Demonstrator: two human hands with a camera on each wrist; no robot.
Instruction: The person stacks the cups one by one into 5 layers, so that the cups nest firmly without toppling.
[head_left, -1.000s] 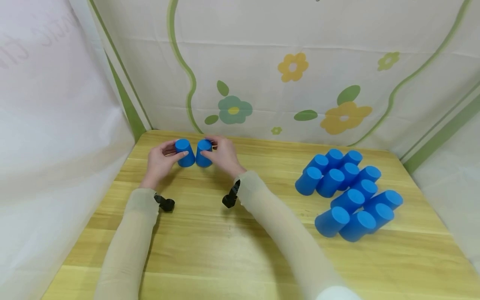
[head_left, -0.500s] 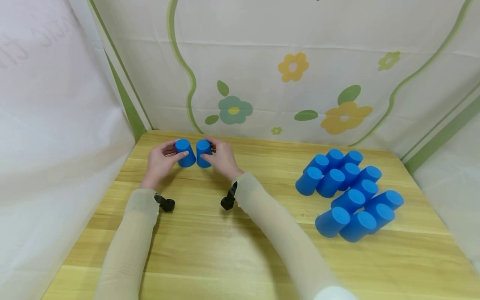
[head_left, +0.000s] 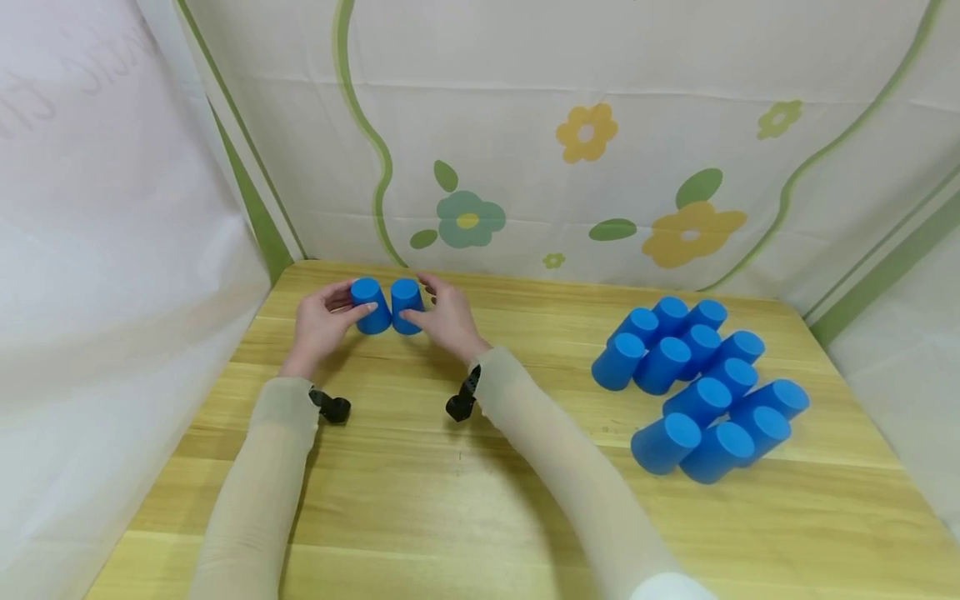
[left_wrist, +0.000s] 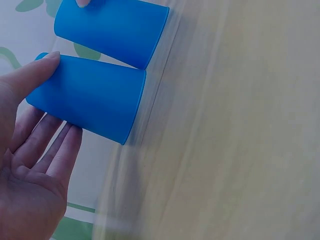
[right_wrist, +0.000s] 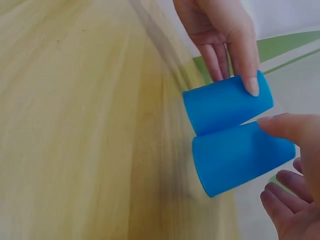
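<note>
White fabric backdrop (head_left: pixel 510 150) printed with green stems and yellow and teal flowers, behind a pale yellow, wood-grained tabletop (head_left: pixel 465 508). Beige, close-fitting sleeves (head_left: pixel 247 492) extended across the tabletop from its near side. At right, a close cluster of smooth, tapered blue cups (head_left: pixel 697 402), narrow ends up, well apart from both hands. Left hand (head_left: pixel 318 325) curled round a smooth, tapered blue left cup (head_left: pixel 369 308), opened only to the cup's width: thumb on the near wall, fingers against the far side. Right hand (head_left: pixel 450 317) loosely spread beside a matching blue right cup (head_left: pixel 406 308), thumb tip against the wall, visible fingers clear of it. Both cups upright on their wide ends, toward the tabletop's far left corner, side by side between the hands; lower rims apparently touching, tops apart. Smallest, black wrist-worn devices (head_left: pixel 333 408) at the cuffs.
</note>
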